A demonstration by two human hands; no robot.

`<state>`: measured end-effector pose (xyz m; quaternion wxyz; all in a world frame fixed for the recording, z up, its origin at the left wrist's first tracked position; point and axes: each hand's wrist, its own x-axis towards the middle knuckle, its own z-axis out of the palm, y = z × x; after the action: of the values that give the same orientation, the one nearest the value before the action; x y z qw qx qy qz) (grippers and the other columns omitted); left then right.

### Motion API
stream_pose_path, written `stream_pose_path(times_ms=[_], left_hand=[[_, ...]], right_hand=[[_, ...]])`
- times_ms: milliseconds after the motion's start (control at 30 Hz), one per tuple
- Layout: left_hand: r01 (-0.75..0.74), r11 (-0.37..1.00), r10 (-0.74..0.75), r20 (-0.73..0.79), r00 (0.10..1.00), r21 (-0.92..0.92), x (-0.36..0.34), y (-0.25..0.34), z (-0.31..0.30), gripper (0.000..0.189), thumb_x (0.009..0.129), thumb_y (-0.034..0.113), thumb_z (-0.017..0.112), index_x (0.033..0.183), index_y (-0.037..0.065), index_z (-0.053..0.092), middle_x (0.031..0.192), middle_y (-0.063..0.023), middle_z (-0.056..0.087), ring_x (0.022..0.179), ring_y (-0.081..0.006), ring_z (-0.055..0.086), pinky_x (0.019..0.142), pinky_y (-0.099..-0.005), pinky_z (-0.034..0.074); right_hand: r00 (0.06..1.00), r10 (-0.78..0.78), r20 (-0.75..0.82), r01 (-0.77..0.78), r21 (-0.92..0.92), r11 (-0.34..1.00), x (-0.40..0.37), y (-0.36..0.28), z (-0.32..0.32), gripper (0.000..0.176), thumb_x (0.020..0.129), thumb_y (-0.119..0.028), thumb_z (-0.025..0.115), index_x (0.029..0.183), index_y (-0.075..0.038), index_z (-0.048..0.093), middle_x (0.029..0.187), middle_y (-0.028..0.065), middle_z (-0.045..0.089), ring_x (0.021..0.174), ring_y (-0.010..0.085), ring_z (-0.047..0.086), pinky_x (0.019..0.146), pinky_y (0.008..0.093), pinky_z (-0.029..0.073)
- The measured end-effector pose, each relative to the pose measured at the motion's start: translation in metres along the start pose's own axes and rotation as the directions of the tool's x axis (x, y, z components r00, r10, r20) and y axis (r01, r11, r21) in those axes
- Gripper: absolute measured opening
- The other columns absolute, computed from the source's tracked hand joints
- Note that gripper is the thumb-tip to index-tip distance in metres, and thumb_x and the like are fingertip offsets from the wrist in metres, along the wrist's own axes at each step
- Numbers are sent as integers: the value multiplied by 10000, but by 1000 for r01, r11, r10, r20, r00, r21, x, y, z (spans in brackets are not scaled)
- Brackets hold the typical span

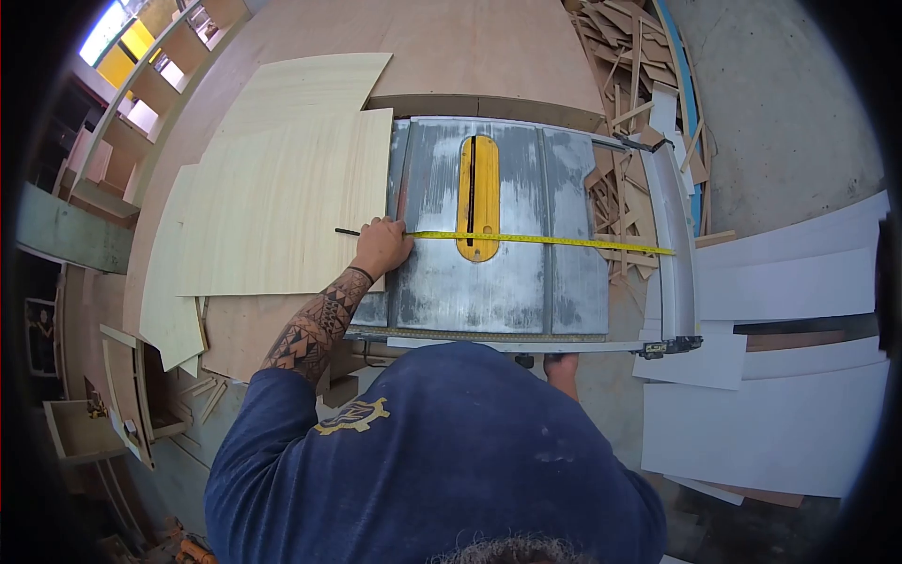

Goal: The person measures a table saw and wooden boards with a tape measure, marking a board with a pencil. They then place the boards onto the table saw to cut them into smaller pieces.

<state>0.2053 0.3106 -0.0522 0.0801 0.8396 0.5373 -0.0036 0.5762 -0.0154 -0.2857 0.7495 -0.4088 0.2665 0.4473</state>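
My left hand (383, 246) is closed at the left side of the grey saw table (432, 282), beside the pale plywood sheet (291, 207). It holds the near end of a yellow tape measure (583, 242), and a dark pencil (346, 231) sticks out from it to the left. The blade runs taut across the yellow blade insert (479, 197) and reaches the metal fence (672, 216) on the right. My right hand (562, 368) is low at the table's front rail, next to a dark knob; its fingers are mostly hidden.
Wood offcuts (625, 197) are heaped right of and behind the table. White panels (770, 414) lie at the right. A large board (489, 47) extends behind the saw. Wooden shelving (155, 89) stands at the upper left, with an open wooden box (80, 432) at the lower left.
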Motion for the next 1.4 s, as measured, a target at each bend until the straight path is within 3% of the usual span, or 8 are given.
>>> stream_pose_path(times_ms=[167,367,500,800,933,1067,1267,1400], left_hand=[[12,1000,-12,20,1000,5,-1,3,-6,349,942,349,651,1062,42,764,1084,-169,731,1087,-363,675,948,-523,532],[23,1000,-23,14,1000,2,0,3,-3,349,947,356,653,1064,47,765,1075,-164,731,1077,-357,678,951,-521,533],[25,1000,-25,29,999,1,-3,3,-12,306,971,327,652,1068,60,766,1070,-158,731,1069,-346,681,953,-500,537],[-148,882,268,218,938,-448,-51,-16,-44,277,998,259,710,1183,59,758,1016,-151,696,1028,-319,663,943,-424,540],[-89,826,263,240,934,-556,-90,-8,-28,283,1003,284,710,1165,56,758,1038,-162,687,1037,-324,654,931,-420,528],[116,800,123,350,929,-589,-137,-1,-23,325,1012,322,708,1161,35,738,1029,-176,678,1032,-336,652,917,-428,519],[226,824,-85,281,956,-520,-222,-50,-23,375,1010,356,707,1190,27,714,1054,-201,697,1005,-358,686,911,-437,545],[520,797,-545,5,838,-308,-281,-142,-12,368,989,334,718,1166,11,718,1079,-219,717,1036,-382,693,913,-454,553]], right_hand=[[998,21,-57,-22,-17,1000,19,4,-13,376,1080,-371,555,1344,-117,641,1289,88,709,1132,295,687,989,492,570],[993,-14,117,38,-206,978,32,1,-27,365,1057,-363,566,1318,-119,643,1291,107,697,1125,322,684,963,536,574],[998,49,-40,-51,-61,997,31,-10,-16,470,1066,-441,505,1395,-120,603,1376,117,653,1208,345,646,1031,554,533],[995,80,51,-70,-176,982,21,-10,28,598,1043,-557,488,1463,-139,568,1457,116,617,1310,363,597,1123,568,470],[985,144,99,-118,-237,964,29,-2,65,611,1033,-568,499,1468,-144,564,1457,116,615,1318,360,589,1126,565,467],[975,192,109,-157,-272,949,27,9,72,625,1023,-580,509,1473,-149,560,1456,115,614,1327,357,581,1130,562,463],[959,259,112,-206,-352,913,24,37,66,647,1008,-597,526,1480,-156,554,1456,114,611,1339,352,569,1136,557,457],[958,269,96,-205,-424,882,15,47,50,661,998,-608,537,1485,-161,550,1455,113,610,1348,349,561,1140,554,453]])
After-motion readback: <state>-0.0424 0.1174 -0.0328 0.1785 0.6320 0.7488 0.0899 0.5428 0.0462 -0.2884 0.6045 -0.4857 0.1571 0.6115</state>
